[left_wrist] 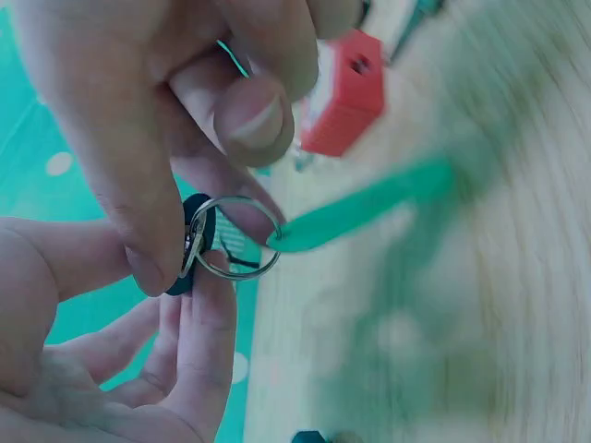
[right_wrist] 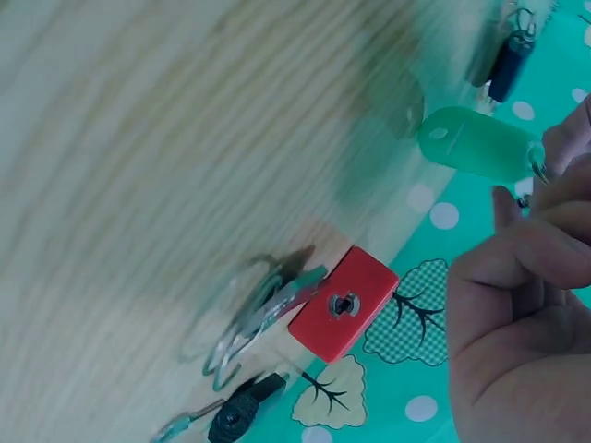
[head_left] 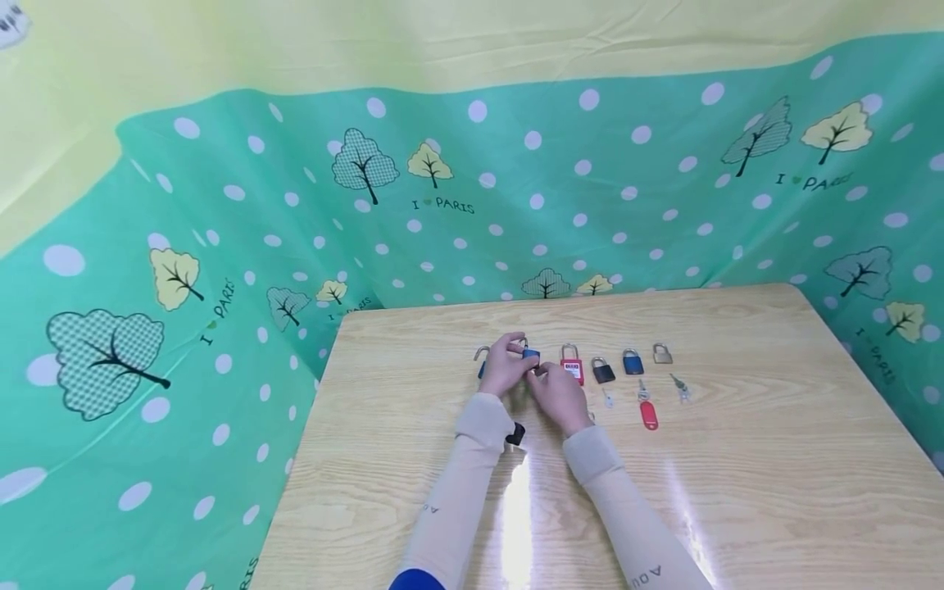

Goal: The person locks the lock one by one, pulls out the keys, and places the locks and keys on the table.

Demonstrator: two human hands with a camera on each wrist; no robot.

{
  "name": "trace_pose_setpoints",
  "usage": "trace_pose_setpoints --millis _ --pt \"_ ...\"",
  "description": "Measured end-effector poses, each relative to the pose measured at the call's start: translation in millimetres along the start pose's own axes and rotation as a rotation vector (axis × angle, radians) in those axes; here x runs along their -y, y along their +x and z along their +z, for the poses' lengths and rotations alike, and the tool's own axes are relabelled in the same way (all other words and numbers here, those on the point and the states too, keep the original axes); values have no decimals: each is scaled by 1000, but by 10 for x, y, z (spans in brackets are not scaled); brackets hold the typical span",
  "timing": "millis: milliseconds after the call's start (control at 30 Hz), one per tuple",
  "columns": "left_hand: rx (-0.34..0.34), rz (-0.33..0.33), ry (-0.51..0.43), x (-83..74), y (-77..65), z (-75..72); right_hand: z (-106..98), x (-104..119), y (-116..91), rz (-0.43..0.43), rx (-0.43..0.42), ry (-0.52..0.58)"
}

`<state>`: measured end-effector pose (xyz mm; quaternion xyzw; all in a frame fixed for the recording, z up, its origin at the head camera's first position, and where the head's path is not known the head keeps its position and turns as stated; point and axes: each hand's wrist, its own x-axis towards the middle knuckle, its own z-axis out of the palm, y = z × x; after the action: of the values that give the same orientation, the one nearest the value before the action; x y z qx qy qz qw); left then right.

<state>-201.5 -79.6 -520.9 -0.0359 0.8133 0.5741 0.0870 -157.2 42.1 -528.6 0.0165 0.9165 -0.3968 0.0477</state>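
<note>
A small blue padlock (head_left: 530,355) is held up off the table in the fingers of my left hand (head_left: 503,366). With thumb and finger my right hand (head_left: 558,396) pinches a key at the padlock's underside. Fingers hide most of the key, so how deep it sits cannot be told. From its metal ring (left_wrist: 274,220) a green tag (right_wrist: 480,146) dangles over the table. Just left of my left hand, partly covered by it, stands another blue padlock (head_left: 483,370) with its shackle raised.
Right of my hands, a row holds a red padlock (head_left: 573,369), a black padlock (head_left: 603,372), a blue padlock (head_left: 633,362) and a silver padlock (head_left: 662,354). Nearer me lie loose keys (head_left: 679,387) and a red tag (head_left: 649,415). A patterned curtain (head_left: 472,229) borders the wooden table (head_left: 737,492).
</note>
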Motion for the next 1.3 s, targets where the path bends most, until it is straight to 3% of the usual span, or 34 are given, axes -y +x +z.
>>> trace_pose_setpoints --millis 167,500,733,1033,1300 --pt "34 -25 -113 -63 -42 -11 -28 -25 7 25 12 205" --pt "30 4 -77 -41 -42 -59 -59 -49 -24 107 27 509" --pt "27 9 -89 20 -11 -76 -64 -37 -81 152 55 582" --pt "67 21 -206 8 0 -95 -51 -38 -139 134 88 626" --pt "114 -10 -329 -45 -19 -135 -67 -26 -149 126 87 710"
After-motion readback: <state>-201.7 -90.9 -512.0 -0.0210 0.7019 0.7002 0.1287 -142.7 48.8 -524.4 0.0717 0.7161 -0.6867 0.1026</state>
